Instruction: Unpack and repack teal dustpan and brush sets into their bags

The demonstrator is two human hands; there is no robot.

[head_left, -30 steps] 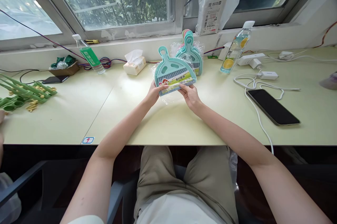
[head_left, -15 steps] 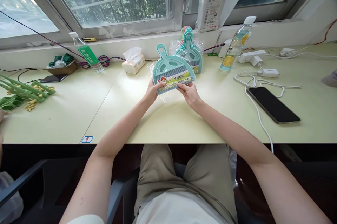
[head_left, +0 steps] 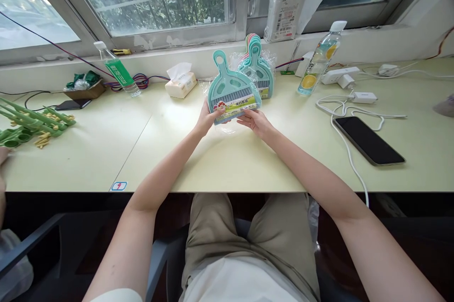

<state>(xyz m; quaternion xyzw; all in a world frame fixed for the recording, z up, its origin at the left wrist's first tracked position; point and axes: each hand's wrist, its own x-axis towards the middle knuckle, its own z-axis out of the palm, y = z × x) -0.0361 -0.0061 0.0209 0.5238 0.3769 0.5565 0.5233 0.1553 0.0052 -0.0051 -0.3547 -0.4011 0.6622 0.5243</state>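
Note:
A teal dustpan and brush set (head_left: pixel 232 89) in clear wrap is held up over the table, handle upward, its yellow label facing me. My left hand (head_left: pixel 209 117) grips its lower left corner, thumb on the front of the label. My right hand (head_left: pixel 256 122) is at the lower right edge, fingers partly spread and touching or just beneath the set; its exact contact is unclear. Behind it, a stack of similar wrapped dustpans (head_left: pixel 260 68), teal in front with pink and other colours behind, leans near the window wall.
A tissue pack (head_left: pixel 181 85) and a green-labelled bottle (head_left: pixel 118 71) stand left of the set. On the right are a lemon-print bottle (head_left: pixel 319 63), white cables and a black phone (head_left: pixel 369 140). Green plastic pieces (head_left: pixel 39 120) and another person's hand (head_left: pixel 3 154) are at far left.
The held set has tilted more upright and its handle has risen slightly. My right fingers have loosened from the label's front and moved lower along the edge.

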